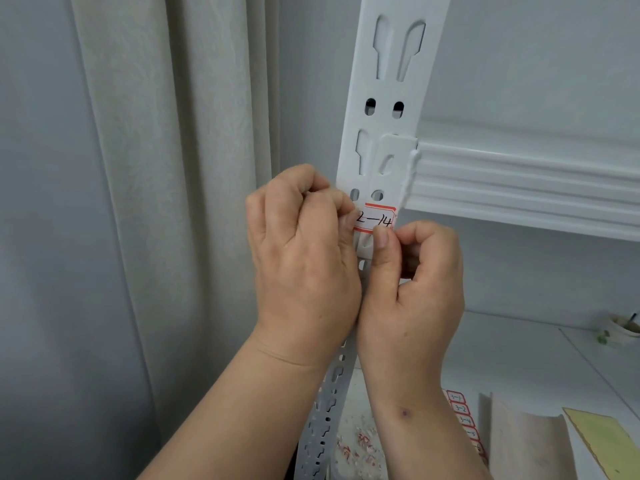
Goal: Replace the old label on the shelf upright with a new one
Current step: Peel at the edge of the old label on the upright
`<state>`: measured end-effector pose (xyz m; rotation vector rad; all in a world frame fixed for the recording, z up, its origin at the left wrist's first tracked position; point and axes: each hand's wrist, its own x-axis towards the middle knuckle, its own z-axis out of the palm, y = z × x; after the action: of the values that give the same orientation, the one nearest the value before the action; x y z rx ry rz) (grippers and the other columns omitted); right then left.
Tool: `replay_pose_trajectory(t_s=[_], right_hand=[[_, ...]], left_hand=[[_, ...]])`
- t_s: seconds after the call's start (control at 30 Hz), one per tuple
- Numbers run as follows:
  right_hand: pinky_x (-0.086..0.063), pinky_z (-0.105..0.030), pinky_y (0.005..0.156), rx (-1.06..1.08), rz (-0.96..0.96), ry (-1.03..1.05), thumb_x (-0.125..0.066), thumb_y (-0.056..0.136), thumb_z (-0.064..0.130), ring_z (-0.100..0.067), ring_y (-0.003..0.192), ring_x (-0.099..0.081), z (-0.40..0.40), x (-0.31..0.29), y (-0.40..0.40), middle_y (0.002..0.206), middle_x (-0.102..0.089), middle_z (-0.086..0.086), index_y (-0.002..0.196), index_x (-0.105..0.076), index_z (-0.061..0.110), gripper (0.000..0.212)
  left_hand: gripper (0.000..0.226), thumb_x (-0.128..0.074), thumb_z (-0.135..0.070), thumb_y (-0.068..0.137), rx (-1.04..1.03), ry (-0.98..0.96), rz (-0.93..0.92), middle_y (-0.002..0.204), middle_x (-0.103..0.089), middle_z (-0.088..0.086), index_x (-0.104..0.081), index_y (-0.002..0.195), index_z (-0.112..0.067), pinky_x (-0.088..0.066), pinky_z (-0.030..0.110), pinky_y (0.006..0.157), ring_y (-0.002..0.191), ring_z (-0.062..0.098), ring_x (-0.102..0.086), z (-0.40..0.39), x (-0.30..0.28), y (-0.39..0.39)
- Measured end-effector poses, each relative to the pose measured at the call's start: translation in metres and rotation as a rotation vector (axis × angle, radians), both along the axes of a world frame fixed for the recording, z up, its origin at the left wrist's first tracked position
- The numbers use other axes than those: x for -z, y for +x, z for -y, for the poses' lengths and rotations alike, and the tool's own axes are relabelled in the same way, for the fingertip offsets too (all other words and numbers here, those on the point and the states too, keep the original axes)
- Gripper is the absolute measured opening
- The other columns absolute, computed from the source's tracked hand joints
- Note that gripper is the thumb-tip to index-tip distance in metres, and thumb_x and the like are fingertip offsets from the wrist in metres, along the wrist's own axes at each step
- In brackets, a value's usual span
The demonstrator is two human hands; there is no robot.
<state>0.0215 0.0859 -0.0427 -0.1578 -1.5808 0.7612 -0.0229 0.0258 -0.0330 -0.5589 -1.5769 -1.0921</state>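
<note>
Currently we are working the label (375,220) on the shelf upright (384,133).
Left hand (301,258) fingers are curling at its left edge; right hand (412,282) thumb is pressing its lower edge, other fingers closed. Next: probably rubbing it flat.

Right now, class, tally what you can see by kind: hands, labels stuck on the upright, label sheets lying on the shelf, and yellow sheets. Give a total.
Hands: 2, the left hand and the right hand
Labels on the upright: 1, the red-bordered label
Label sheets on the shelf: 1, the sheet of labels
Yellow sheets: 1, the yellow sheet
Total: 5
</note>
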Motion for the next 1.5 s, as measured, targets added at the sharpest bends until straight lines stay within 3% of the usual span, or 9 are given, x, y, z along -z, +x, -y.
replay_pose_trajectory(t_s=[0.17,0.3,0.5,0.83,0.9,1.03,1.23,1.33,1.5], right_hand=[[-0.035,-0.004,0.064,0.007,-0.001,0.013,-0.055,0.093,0.025,-0.006,0.070,-0.047,0.000,0.001,0.000,0.078,-0.048,0.013,0.087,-0.042,0.030,0.014],[-0.035,-0.004,0.063,0.023,0.007,0.013,-0.054,0.093,0.027,-0.007,0.070,-0.048,0.000,0.001,-0.001,0.079,-0.049,0.011,0.087,-0.041,0.032,0.015],[-0.036,-0.006,0.063,0.023,0.004,0.000,-0.053,0.093,0.027,-0.008,0.070,-0.048,0.000,0.002,-0.002,0.080,-0.051,0.008,0.088,-0.042,0.030,0.013],[-0.035,-0.005,0.065,0.018,-0.004,0.005,-0.054,0.093,0.026,-0.007,0.071,-0.047,-0.001,0.003,-0.002,0.080,-0.050,0.008,0.088,-0.042,0.030,0.013],[-0.036,-0.006,0.064,0.015,-0.003,0.010,-0.053,0.094,0.026,-0.007,0.071,-0.047,-0.001,0.003,-0.002,0.081,-0.051,0.007,0.088,-0.043,0.029,0.011],[-0.037,-0.008,0.063,0.018,-0.001,0.020,-0.052,0.093,0.028,-0.008,0.071,-0.047,-0.002,0.004,-0.003,0.081,-0.051,0.005,0.088,-0.045,0.027,0.008],[-0.036,-0.005,0.064,0.013,-0.012,0.015,-0.052,0.094,0.028,-0.006,0.071,-0.046,-0.003,0.006,-0.006,0.083,-0.051,0.004,0.088,-0.052,0.018,0.011],[-0.036,-0.005,0.064,0.012,-0.018,0.008,-0.051,0.094,0.028,-0.005,0.071,-0.046,-0.003,0.007,-0.007,0.083,-0.050,0.004,0.089,-0.053,0.017,0.012],[-0.034,-0.002,0.066,0.022,-0.028,0.020,-0.051,0.094,0.026,-0.004,0.072,-0.046,-0.003,0.008,-0.008,0.083,-0.049,0.005,0.090,-0.052,0.017,0.010]], left_hand=[[0.013,-0.056,-0.015,0.091,0.091,-0.012,0.088,0.110,-0.044,-0.002,-0.065,0.085,-0.007,-0.026,0.009,0.094,0.102,0.009,-0.034,0.000,0.007,0.003],[0.010,-0.056,-0.019,0.089,0.188,0.065,0.172,0.111,-0.045,-0.004,-0.064,0.088,-0.012,-0.026,0.004,0.097,0.103,0.005,-0.037,0.004,0.016,0.012],[0.009,-0.058,-0.022,0.090,0.239,0.105,0.185,0.107,-0.044,-0.011,-0.060,0.097,-0.027,-0.039,0.018,0.095,0.108,0.002,-0.045,0.007,0.019,0.015],[0.003,-0.072,-0.002,0.085,0.195,0.093,-0.016,0.098,-0.047,-0.002,-0.072,0.088,-0.004,-0.050,0.044,0.074,0.088,0.028,-0.056,0.001,0.012,0.001],[0.002,-0.072,-0.003,0.086,0.215,0.125,-0.006,0.095,-0.050,-0.001,-0.071,0.087,-0.004,-0.051,0.041,0.075,0.088,0.024,-0.057,-0.001,0.013,0.001],[0.008,-0.073,-0.007,0.086,0.245,0.182,0.079,0.092,-0.059,-0.002,-0.067,0.090,-0.010,-0.045,0.019,0.084,0.091,0.011,-0.055,-0.002,0.011,0.005],[0.015,-0.074,-0.007,0.085,0.277,0.174,0.111,0.093,-0.059,0.000,-0.064,0.092,-0.016,-0.043,0.013,0.086,0.092,0.007,-0.055,0.001,0.008,0.007],[0.007,-0.074,-0.003,0.085,0.223,0.123,0.031,0.091,-0.056,0.003,-0.072,0.091,-0.007,-0.047,0.021,0.081,0.089,0.011,-0.055,0.002,0.013,0.004],[0.005,-0.075,-0.005,0.086,0.165,0.101,-0.057,0.087,-0.055,0.000,-0.077,0.090,-0.007,-0.050,0.041,0.068,0.078,0.024,-0.058,0.004,0.017,0.000]])
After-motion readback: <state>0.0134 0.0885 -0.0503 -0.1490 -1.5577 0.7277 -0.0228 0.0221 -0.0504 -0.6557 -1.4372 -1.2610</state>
